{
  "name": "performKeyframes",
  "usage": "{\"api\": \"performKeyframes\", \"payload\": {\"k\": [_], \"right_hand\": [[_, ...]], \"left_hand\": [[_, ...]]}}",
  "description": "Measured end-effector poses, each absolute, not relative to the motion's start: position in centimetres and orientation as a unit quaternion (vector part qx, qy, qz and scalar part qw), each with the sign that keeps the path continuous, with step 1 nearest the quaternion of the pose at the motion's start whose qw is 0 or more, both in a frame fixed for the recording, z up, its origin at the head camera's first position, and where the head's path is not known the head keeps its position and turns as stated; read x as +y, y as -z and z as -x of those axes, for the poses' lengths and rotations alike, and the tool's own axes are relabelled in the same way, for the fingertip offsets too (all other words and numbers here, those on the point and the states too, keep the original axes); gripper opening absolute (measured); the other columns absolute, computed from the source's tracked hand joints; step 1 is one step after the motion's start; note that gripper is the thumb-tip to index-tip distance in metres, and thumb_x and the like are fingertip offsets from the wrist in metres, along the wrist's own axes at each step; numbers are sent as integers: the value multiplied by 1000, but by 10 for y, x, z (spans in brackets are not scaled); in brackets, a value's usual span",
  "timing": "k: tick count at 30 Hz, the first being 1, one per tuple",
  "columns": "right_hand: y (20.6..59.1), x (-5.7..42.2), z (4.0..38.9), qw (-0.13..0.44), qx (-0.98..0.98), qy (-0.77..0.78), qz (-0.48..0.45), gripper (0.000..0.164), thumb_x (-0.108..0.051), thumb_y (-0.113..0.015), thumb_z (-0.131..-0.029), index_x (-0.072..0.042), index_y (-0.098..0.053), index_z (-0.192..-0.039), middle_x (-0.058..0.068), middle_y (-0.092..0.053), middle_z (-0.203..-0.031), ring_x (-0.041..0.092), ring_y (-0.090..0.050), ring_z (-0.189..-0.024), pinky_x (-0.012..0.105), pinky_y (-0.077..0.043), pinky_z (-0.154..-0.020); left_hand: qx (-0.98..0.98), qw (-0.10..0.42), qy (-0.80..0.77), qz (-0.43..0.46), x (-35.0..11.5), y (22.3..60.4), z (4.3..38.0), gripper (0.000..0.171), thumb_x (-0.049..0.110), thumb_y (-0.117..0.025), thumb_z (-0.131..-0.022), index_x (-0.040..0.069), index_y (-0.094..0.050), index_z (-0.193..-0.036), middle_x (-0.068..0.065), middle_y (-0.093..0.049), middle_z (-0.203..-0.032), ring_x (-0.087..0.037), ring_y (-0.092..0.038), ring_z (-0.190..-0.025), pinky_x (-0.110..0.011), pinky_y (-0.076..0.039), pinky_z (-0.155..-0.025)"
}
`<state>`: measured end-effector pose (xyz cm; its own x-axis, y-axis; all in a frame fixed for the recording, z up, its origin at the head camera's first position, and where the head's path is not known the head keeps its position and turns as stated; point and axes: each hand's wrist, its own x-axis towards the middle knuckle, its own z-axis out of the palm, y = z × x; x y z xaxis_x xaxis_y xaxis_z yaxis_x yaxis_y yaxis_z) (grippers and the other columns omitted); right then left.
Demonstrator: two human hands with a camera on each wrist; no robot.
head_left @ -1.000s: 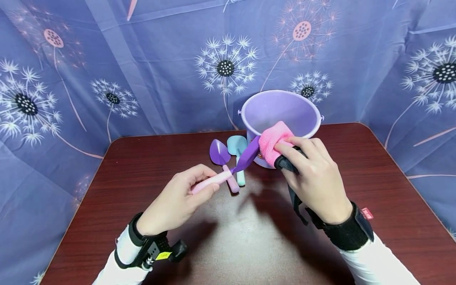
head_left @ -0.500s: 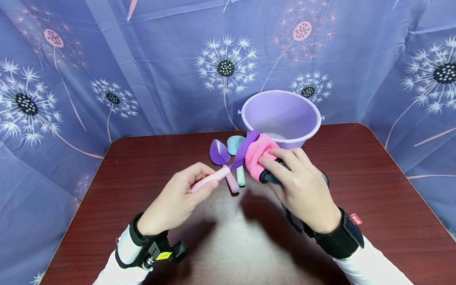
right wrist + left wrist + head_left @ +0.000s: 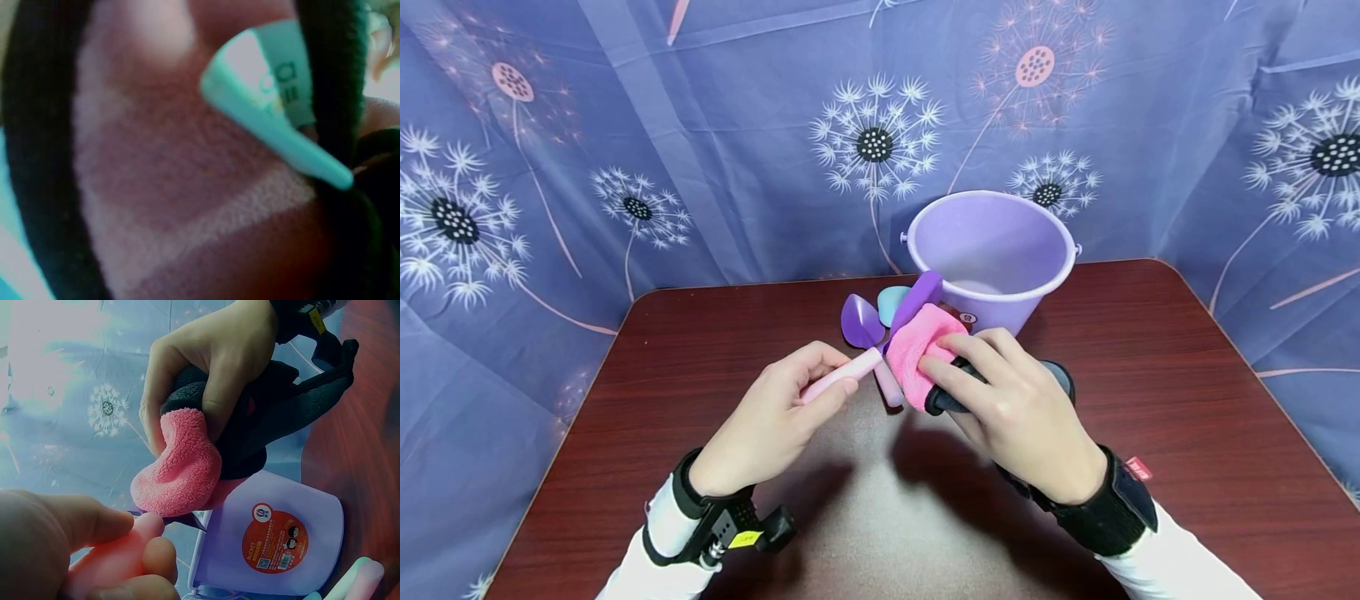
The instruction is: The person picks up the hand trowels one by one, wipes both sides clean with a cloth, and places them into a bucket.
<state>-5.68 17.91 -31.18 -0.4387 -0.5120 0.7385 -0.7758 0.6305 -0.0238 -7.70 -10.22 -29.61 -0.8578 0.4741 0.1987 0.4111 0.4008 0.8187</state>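
Note:
My left hand holds a toy shovel by its pink handle, which points up and to the right. The purple blade shows above a pink fleecy cloth with black edging. My right hand grips this cloth against the shovel, where blade and handle meet. In the left wrist view the bunched cloth hides most of the blade, and a black strap part trails from it. Cloth fabric and a white-green tag fill the right wrist view.
A lilac bucket stands at the back of the brown table. On the table behind the hands lie a second purple shovel and a teal shovel, partly covered. A patterned blue curtain hangs behind.
My right hand and the cloth have moved left and nearer, sliding down the blade to the handle end. More of the bucket shows. The left hand has barely moved.

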Motion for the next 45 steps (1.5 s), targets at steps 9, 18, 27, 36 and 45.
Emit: {"api": "performKeyframes", "payload": {"k": [9,18,27,36,45], "right_hand": [[311,179,58,352,-819,-168,-421,43,-6,-75,-83,-8,-72,-127,15,-68,-124,38,-59,-99,45,-53,-83],[313,183,58,312,-845,-135,-413,56,-7,-89,-75,-10,-72,-128,14,-66,-125,37,-58,-104,43,-52,-87],[318,191,64,294,-873,-125,-370,46,-11,-85,-83,-12,-71,-128,14,-64,-125,34,-57,-102,43,-54,-83],[314,204,70,318,-880,-142,-323,35,-16,-78,-93,-10,-73,-127,14,-66,-126,40,-59,-106,48,-54,-87],[309,214,72,343,-876,-146,-307,32,-11,-71,-95,-8,-73,-127,17,-66,-122,43,-57,-110,53,-53,-92]], "left_hand": [[835,34,-485,-259,-104,296,78,6,23,-69,-105,20,-69,-110,6,-62,-82,-14,-52,-68,-30,-42,-62],[823,60,-513,-237,-106,292,77,5,22,-68,-106,22,-69,-110,-1,-58,-76,-14,-44,-57,-29,-35,-50],[816,75,-521,-238,-108,288,75,6,21,-68,-106,20,-69,-112,-2,-65,-81,-17,-54,-62,-28,-43,-53],[819,72,-514,-246,-109,287,74,5,25,-68,-106,22,-70,-110,-3,-58,-76,-14,-46,-58,-29,-38,-51],[824,63,-503,-254,-108,289,73,5,26,-69,-106,22,-70,-109,2,-56,-76,-12,-42,-60,-30,-37,-55]]}}
